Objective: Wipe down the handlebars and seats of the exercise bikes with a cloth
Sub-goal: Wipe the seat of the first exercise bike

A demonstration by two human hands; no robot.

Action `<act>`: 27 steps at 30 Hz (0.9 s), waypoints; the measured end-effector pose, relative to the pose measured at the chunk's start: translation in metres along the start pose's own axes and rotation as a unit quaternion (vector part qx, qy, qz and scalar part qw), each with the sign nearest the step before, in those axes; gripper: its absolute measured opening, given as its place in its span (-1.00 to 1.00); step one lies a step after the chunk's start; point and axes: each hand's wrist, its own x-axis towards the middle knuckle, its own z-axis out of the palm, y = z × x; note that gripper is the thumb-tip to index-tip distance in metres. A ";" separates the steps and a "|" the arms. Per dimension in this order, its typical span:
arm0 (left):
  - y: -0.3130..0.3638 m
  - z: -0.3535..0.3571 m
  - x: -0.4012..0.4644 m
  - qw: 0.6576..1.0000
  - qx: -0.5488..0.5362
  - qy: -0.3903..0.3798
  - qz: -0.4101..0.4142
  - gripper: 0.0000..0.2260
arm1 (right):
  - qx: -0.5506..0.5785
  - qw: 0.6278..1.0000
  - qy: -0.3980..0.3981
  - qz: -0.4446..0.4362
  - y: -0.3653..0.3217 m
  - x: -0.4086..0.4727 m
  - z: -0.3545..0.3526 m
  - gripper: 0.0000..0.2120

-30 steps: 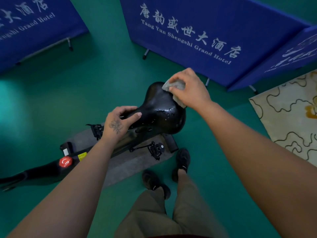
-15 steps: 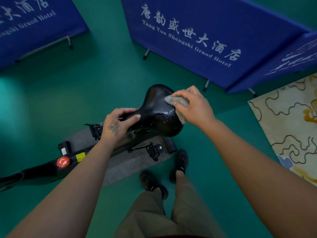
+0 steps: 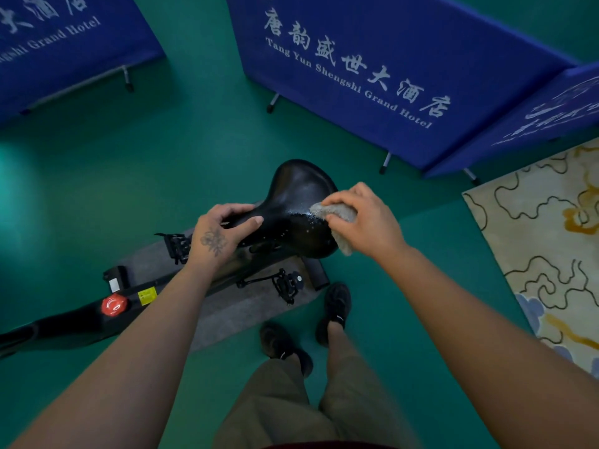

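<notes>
the person stands over the exercise bike, left hand (image 3: pixel 216 233) clasped round the narrow nose of the black saddle (image 3: pixel 296 205) to steady it, right hand (image 3: pixel 363 218) bunching a pale cloth (image 3: pixel 338 222) against the saddle's wide rear, on its right side. droplets glisten just ahead of the cloth, so the stroke probably wants firm, overlapping passes toward the nose, then down over the edges, with the left hand shifting to free the part it covers. no container shows here, no bucket or spray bottle; the handlebars lie out of view.
</notes>
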 end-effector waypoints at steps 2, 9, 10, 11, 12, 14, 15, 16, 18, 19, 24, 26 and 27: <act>-0.002 -0.001 0.001 1.000 0.000 0.001 -0.001 -0.81 | -0.008 1.000 0.003 0.002 -0.002 0.002 -0.001 -0.78; -0.004 0.000 0.002 1.000 0.001 0.008 -0.007 -0.83 | 0.010 0.999 0.033 0.013 -0.009 0.034 -0.002 -0.78; -0.004 0.000 0.002 1.000 -0.003 0.008 -0.008 -0.83 | 0.020 0.999 0.031 0.015 -0.008 0.030 0.001 -0.78; -0.004 0.001 0.001 1.000 -0.007 0.006 -0.009 -0.83 | 0.033 0.999 0.032 0.019 -0.008 0.025 0.004 -0.79; -0.004 0.001 0.001 1.000 -0.010 0.005 -0.008 -0.83 | 0.043 0.998 0.037 0.025 -0.007 0.018 0.008 -0.79; -0.004 0.001 0.001 1.000 -0.008 0.004 -0.006 -0.82 | 0.061 0.996 0.052 0.035 -0.004 0.002 0.014 -0.78; -0.004 0.000 0.000 1.000 -0.008 0.003 -0.003 -0.82 | 0.070 0.995 0.057 0.036 -0.002 -0.006 0.017 -0.77; -0.005 0.000 0.001 1.000 -0.007 0.003 -0.002 -0.82 | 0.078 0.995 0.059 0.037 -0.001 -0.014 0.019 -0.76; -0.005 0.000 0.001 1.000 -0.007 0.002 0.000 -0.83 | 0.073 0.995 0.056 0.035 -0.002 -0.024 0.019 -0.75; -0.006 0.000 0.001 1.000 -0.007 0.002 0.000 -0.83 | 0.060 0.996 0.053 0.028 -0.004 -0.025 0.017 -0.75; -0.008 -0.001 0.002 1.000 -0.007 0.001 0.009 -0.82 | 0.017 0.995 0.098 0.012 -0.018 0.015 0.002 -0.77; -0.009 0.000 0.003 1.000 -0.007 0.003 0.013 -0.82 | 0.020 0.995 0.093 0.034 -0.019 0.029 0.003 -0.79; -0.010 0.001 0.003 1.000 -0.007 0.004 0.014 -0.82 | 0.023 0.995 0.086 0.043 -0.018 0.030 0.006 -0.79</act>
